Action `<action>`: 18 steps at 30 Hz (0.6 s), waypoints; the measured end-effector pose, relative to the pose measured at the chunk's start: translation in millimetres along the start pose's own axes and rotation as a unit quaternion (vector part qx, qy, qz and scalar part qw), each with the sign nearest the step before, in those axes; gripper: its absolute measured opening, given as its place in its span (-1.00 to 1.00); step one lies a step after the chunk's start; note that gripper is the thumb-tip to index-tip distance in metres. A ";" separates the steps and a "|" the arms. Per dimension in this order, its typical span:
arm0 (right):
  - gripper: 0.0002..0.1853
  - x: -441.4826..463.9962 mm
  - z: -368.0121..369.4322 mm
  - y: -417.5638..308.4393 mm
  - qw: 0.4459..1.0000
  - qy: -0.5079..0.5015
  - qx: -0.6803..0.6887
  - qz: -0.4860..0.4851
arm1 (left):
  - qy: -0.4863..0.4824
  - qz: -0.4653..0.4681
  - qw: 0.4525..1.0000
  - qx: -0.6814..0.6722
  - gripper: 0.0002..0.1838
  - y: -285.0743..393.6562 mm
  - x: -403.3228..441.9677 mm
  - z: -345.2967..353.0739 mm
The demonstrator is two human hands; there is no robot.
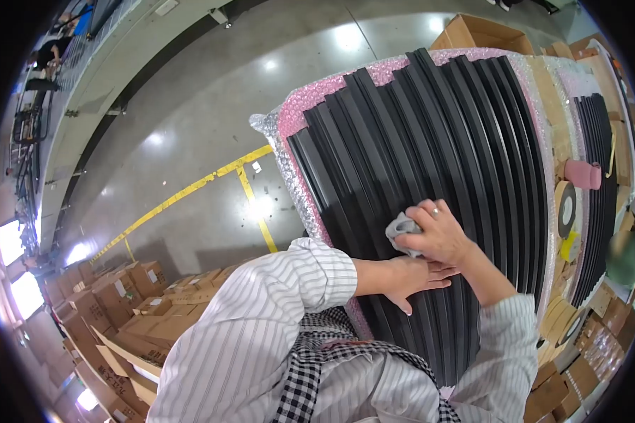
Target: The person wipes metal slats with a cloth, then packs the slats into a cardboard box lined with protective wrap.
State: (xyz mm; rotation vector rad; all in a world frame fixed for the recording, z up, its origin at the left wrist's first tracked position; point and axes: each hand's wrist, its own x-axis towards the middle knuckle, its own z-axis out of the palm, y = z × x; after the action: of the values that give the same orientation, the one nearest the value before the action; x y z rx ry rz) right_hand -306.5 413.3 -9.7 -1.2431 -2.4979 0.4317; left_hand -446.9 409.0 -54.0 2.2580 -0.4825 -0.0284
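Observation:
Long black strips [374, 148] lie side by side on a surface covered with pink bubble wrap [296, 106]. My right hand [437, 229] is closed around a crumpled grey cloth [404, 231], which rests against the strips near their middle. Just below it, my left hand [410, 277] lies on the strips with its fingers stretched out, palm down and holding nothing. The fingers of my left hand reach under the wrist side of my right hand.
Tape rolls [566, 209] and a pink cup-like object [583, 174] stand at the right, beside more black strips [594, 190]. Cardboard boxes [130, 285] are stacked at the lower left. An open carton [480, 35] is beyond the far edge.

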 end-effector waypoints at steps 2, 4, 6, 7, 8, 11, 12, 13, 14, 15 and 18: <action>-0.74 30.8 0.1 26.0 0.999 0.028 -0.026 -0.017 | -0.027 0.008 0.999 0.036 0.17 3.2 4.2 -17.6; -0.71 70.8 -2.3 55.1 0.998 0.041 -0.041 -0.033 | -0.069 0.016 0.991 0.113 0.17 4.0 4.7 -31.4; -0.69 113.9 -4.2 81.5 0.996 0.053 -0.069 -0.023 | -0.067 0.011 0.993 0.101 0.16 1.6 2.7 -29.3; -0.69 135.9 -4.1 95.0 0.996 0.053 -0.067 -0.025 | -0.066 0.009 0.994 0.087 0.16 0.7 2.3 -25.7; -0.76 158.7 -4.0 108.1 0.993 0.089 -0.074 -0.027 | -0.063 0.007 0.995 0.072 0.16 0.0 1.8 -23.0; -0.83 217.3 1.8 148.5 0.985 0.139 -0.099 -0.028 | -0.065 0.011 0.990 0.125 0.13 0.7 1.4 -15.7; -0.81 234.9 4.0 160.7 0.981 0.154 -0.119 -0.024 | -0.066 0.014 0.986 0.153 0.12 -1.2 1.4 -15.1; -0.76 253.9 5.3 170.8 0.981 0.128 -0.143 -0.023 | -0.065 0.012 0.986 0.151 0.12 -3.0 1.7 -15.2; -0.71 267.6 5.4 179.6 0.981 0.101 -0.165 -0.020 | -0.081 0.005 0.987 0.136 0.11 -1.8 2.4 -14.2; -0.71 274.4 1.3 188.6 0.982 0.098 -0.163 -0.015 | -0.098 0.001 0.988 0.121 0.11 0.8 3.2 -13.4; -0.66 280.2 -43.2 205.1 0.961 0.171 -0.193 0.104 | -0.065 0.005 0.994 0.088 0.10 0.5 -1.5 -16.7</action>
State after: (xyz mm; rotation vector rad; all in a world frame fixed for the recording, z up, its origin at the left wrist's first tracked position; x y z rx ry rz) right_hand -303.2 763.2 -12.2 -1.5767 -2.2223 -0.2273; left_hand -445.6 421.2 -42.6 2.4377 -0.5846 -0.1328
